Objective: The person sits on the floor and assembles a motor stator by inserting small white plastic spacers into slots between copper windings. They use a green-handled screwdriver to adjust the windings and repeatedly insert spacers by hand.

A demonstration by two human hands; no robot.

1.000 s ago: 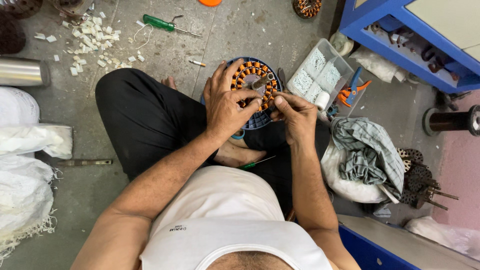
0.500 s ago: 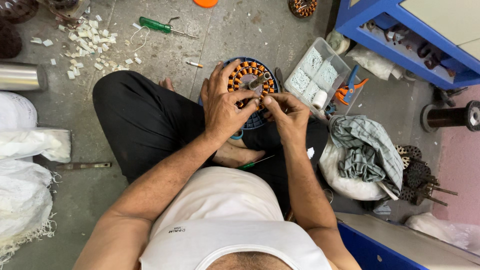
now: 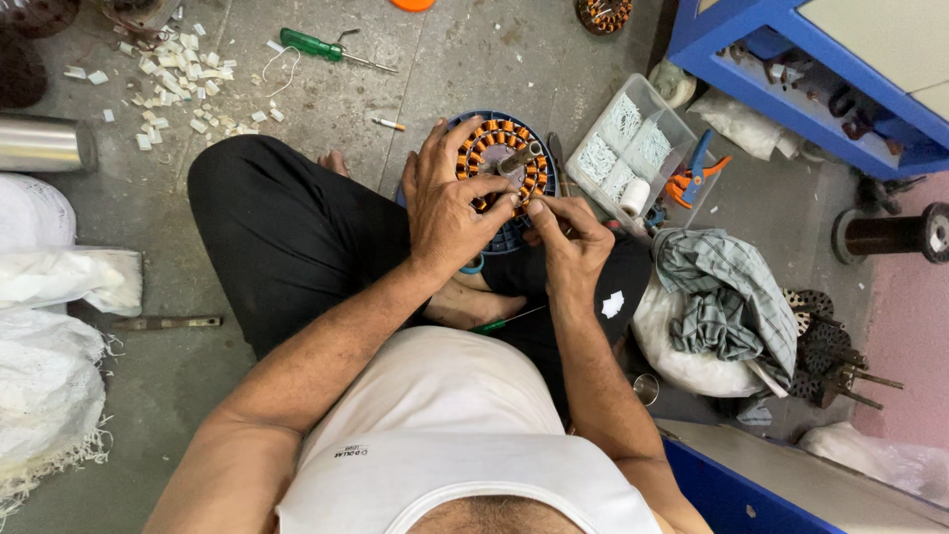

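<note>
Stator (image 3: 504,163), wound with copper coils, rests on a blue round base in your lap, just above your crossed legs; your left hand (image 3: 445,213) grips its near rim, while your right hand (image 3: 571,242) pinches something small at that rim, what exactly cannot be told. Since a second ago both hands have barely shifted, so the same spot is being worked. Outward lie a clear compartment box (image 3: 633,148) of white pieces, a green-handled screwdriver (image 3: 321,47) and white scraps (image 3: 173,84) on the floor.
</note>
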